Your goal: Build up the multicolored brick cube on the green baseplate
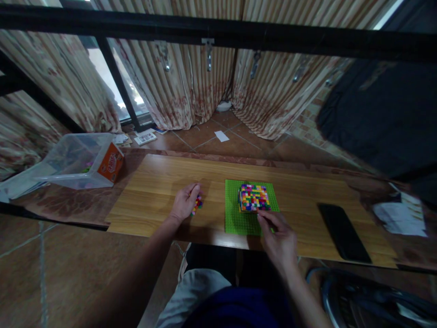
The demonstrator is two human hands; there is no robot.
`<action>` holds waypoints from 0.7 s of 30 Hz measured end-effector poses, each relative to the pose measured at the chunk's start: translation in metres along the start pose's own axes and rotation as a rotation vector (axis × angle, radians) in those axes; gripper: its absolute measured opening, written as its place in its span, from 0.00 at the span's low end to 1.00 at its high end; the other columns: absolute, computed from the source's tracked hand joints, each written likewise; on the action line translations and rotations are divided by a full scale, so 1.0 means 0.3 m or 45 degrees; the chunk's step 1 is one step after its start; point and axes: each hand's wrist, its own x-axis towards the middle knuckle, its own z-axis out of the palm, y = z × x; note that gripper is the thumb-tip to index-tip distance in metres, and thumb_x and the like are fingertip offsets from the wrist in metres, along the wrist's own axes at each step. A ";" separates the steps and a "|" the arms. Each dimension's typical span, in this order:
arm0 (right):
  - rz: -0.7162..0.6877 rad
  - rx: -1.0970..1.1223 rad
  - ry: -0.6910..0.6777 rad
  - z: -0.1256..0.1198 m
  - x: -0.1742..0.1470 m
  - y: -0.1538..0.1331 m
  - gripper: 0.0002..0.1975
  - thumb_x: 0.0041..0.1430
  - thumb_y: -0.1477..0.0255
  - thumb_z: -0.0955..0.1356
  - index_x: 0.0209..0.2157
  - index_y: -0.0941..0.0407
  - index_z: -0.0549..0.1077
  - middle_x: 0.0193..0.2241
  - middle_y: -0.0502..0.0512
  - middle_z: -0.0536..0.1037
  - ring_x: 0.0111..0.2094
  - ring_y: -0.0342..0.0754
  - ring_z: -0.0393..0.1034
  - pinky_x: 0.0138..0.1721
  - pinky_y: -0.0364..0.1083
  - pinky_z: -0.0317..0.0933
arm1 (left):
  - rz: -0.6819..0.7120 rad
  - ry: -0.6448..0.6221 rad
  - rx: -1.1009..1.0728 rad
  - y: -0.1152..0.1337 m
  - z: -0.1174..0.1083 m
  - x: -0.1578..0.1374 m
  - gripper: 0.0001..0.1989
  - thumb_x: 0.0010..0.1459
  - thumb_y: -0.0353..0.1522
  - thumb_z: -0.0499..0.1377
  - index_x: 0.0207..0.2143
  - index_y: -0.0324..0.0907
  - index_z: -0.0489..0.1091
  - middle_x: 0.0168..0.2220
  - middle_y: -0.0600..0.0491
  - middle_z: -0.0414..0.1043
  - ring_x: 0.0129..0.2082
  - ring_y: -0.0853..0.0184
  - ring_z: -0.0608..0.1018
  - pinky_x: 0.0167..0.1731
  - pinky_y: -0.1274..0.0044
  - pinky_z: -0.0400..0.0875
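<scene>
A block built of small toy bricks in many colours stands on a green baseplate. At its near edge is my right hand, thumb and forefinger pinched together. Whatever lies between those fingertips is too small to make out. To the left of the baseplate, my left hand rests low over the wooden board with its fingers curled in and the thumb against them. Loose coloured bricks show beside and partly under it. Whether that hand grips any of them is hidden.
A black phone-like slab lies on the wooden board at the right. Far left stands a clear plastic bin with an orange label. White papers lie at the far right. A dark metal bar crosses above, before curtains.
</scene>
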 end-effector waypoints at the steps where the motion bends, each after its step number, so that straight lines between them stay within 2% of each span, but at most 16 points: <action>1: -0.010 -0.037 0.017 -0.007 0.011 0.005 0.12 0.60 0.64 0.65 0.38 0.55 0.78 0.38 0.58 0.78 0.40 0.50 0.73 0.41 0.49 0.67 | 0.009 0.003 0.000 -0.001 0.000 0.001 0.20 0.63 0.43 0.48 0.40 0.41 0.75 0.32 0.51 0.77 0.30 0.66 0.78 0.37 0.74 0.72; 5: -0.091 -0.187 0.041 -0.007 0.047 0.003 0.14 0.61 0.64 0.65 0.38 0.56 0.78 0.36 0.58 0.77 0.35 0.48 0.73 0.38 0.48 0.67 | 0.026 0.014 -0.005 -0.004 0.002 0.002 0.19 0.62 0.44 0.49 0.38 0.42 0.75 0.32 0.51 0.77 0.31 0.66 0.78 0.38 0.74 0.72; 10: -0.131 -0.331 0.080 0.012 0.063 0.004 0.14 0.60 0.64 0.64 0.36 0.57 0.78 0.32 0.57 0.77 0.31 0.47 0.71 0.34 0.47 0.66 | -0.025 0.003 -0.017 -0.009 0.003 0.002 0.21 0.62 0.45 0.49 0.42 0.41 0.74 0.32 0.51 0.78 0.29 0.67 0.78 0.36 0.74 0.73; 21: -0.234 -0.331 0.197 0.021 0.054 0.045 0.11 0.60 0.65 0.67 0.34 0.58 0.79 0.31 0.55 0.75 0.31 0.46 0.71 0.33 0.45 0.66 | -0.037 -0.001 -0.034 -0.013 0.002 0.000 0.21 0.62 0.45 0.49 0.43 0.42 0.74 0.33 0.50 0.77 0.30 0.67 0.78 0.37 0.74 0.74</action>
